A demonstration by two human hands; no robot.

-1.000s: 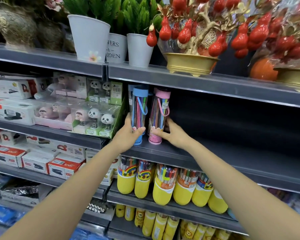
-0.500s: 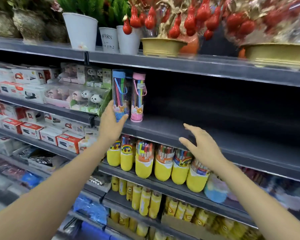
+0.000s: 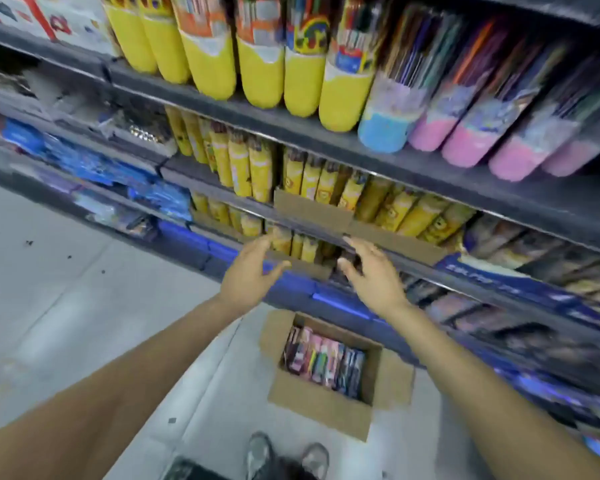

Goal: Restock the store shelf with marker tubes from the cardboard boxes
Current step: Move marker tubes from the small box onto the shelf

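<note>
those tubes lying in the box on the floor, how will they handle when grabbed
The tubes look like slim round cylinders, so probably rigid and easy to wrap fingers round, though glossy wrapping may be a bit slippery. Being round, they would likely roll if laid on the floor. They are packed side by side in the box, so prising out the first may be fiddly.
</note>
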